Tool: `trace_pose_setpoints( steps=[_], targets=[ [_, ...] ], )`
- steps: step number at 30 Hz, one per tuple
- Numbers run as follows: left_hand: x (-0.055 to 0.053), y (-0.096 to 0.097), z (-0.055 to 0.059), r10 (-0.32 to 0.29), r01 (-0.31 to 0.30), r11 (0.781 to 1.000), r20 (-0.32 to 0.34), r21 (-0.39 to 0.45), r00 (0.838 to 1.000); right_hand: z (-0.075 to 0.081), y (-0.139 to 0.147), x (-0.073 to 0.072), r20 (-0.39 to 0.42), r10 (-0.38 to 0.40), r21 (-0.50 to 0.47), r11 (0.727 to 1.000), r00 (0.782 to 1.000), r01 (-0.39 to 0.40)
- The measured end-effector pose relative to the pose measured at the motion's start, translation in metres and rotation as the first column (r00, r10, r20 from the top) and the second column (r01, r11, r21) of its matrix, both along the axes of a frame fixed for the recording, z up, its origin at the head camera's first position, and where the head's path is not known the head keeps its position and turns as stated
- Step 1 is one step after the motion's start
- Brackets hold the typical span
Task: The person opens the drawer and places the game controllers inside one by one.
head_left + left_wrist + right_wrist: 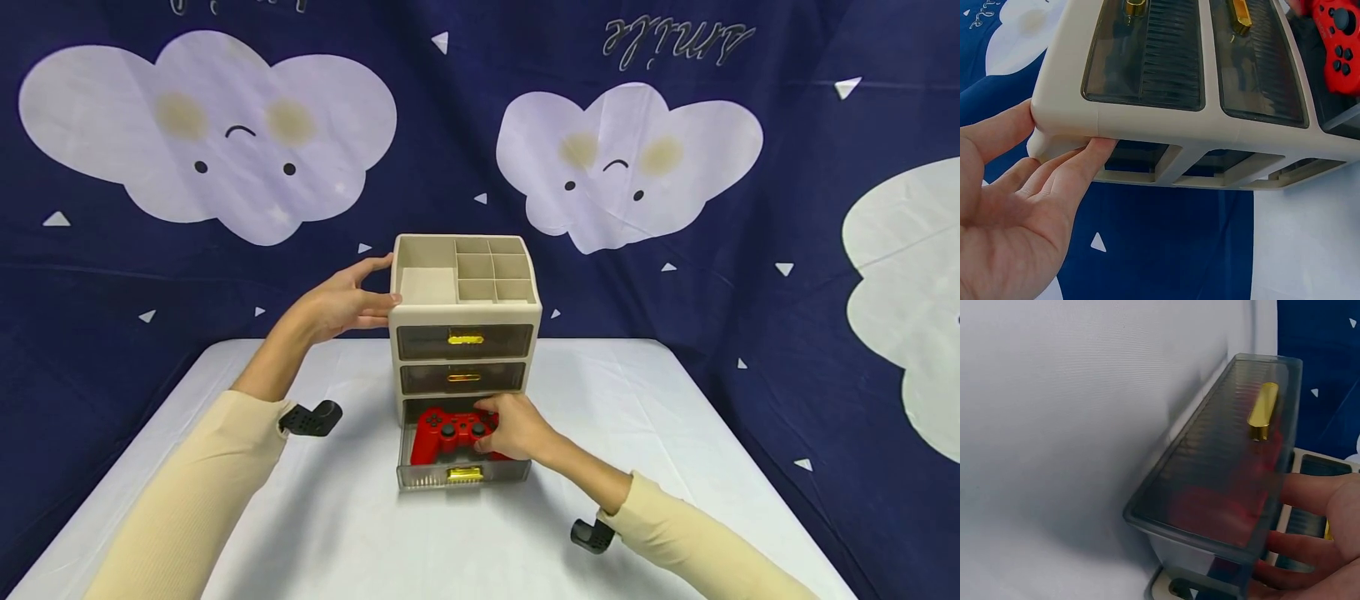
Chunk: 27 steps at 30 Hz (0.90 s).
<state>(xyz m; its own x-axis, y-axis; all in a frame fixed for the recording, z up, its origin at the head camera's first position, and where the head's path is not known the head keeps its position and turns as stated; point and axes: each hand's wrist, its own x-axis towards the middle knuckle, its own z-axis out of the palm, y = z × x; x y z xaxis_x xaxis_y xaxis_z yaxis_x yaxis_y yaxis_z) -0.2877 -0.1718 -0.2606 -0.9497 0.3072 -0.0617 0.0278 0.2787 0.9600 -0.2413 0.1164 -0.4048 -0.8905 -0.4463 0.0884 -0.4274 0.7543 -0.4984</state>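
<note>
A cream desktop organizer [466, 315] with dark see-through drawers stands on the table. My left hand [341, 304] rests against its upper left side, with fingers extended; in the left wrist view, the hand [1029, 187] touches the top corner and side frame. The bottom drawer [420, 477] is pulled out. A red game controller [431, 433] lies inside it. Reaching into the drawer, my right hand [517, 429] grips the controller's right side between thumb and fingers. In the right wrist view, the drawer wall [1210, 481] partly hides the fingertips.
The organizer's top has one large compartment [429, 285] and several small ones [495, 268]. Two upper drawers [420, 342] with gold handles are closed. A white cloth covers the table [337, 517]. Behind it hangs a dark blue curtain [450, 125] with clouds.
</note>
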Motion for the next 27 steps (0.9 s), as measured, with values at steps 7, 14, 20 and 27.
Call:
trace_pose_setpoints(
  steps=[7, 14, 20, 27],
  targets=[
    [0.000, 0.001, 0.001, 0.002, -0.002, 1.000, -0.001, -0.012, 1.000, 0.014, 0.008, 0.006, 0.040, -0.021, -0.090, 0.996, 0.999, 0.025],
    [0.000, 0.000, 0.002, 0.011, -0.011, 1.000, 0.000, -0.009, 1.000, 0.031, 0.009, 0.020, 0.149, 0.029, -0.199, 0.980, 0.988, 0.001],
    [0.000, -0.001, 0.002, 0.008, -0.008, 1.000, -0.003, -0.009, 1.000, 0.035, 0.010, 0.034, 0.349, 0.108, -0.307, 0.952, 0.931, 0.004],
    [0.000, -0.001, 0.001, -0.006, 0.006, 1.000, -0.003, -0.009, 1.000, 0.024, 0.009, 0.042, 0.618, 0.222, -0.506, 0.847, 0.754, 0.165]
  ],
)
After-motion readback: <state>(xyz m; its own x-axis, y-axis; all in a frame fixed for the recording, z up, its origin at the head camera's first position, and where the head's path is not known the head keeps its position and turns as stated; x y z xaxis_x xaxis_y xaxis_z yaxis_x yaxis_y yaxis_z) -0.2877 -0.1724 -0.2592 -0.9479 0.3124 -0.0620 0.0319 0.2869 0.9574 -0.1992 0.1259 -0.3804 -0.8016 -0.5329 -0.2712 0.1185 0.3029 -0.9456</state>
